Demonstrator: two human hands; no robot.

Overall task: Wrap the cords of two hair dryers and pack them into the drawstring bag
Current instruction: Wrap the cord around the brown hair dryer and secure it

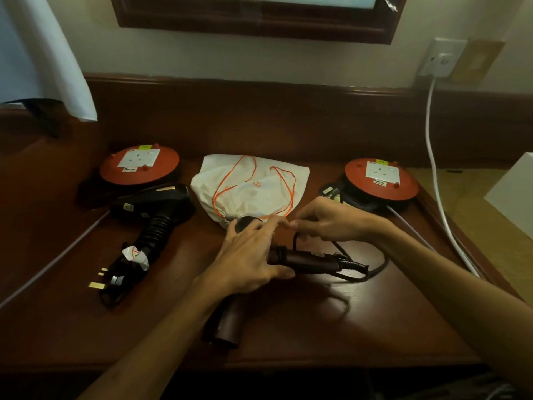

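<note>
A: Where do we find the two dryers?

B: We see the black hair dryer [157, 210] lying on the dark wooden counter [317, 327], left of centre, with its cord bundled at the handle end and the three-pin plug [105, 280] resting beside it. The brown hair dryer [300, 259] lies at centre, handle pointing right.

A: State of the hands?

B: Our left hand [248, 256] presses down over the brown dryer's body, fingers closed around it. Our right hand [328, 222] pinches the dark cord [375, 265] just above the handle, thumb and fingers together on it. The rest of that cord loops loosely on the counter to the right of the handle.

A: And the bag?

B: The white drawstring bag [253, 186] lies flat behind the hands, its orange strings [253, 168] trailing over the cloth. Its gathered mouth faces us, touching the brown dryer's rear end.

A: Other items?

B: Two red extension reels [140, 166] sit at the back, one each side of the bag. A white cable [432, 157] runs down from a wall socket [442, 57]
</note>
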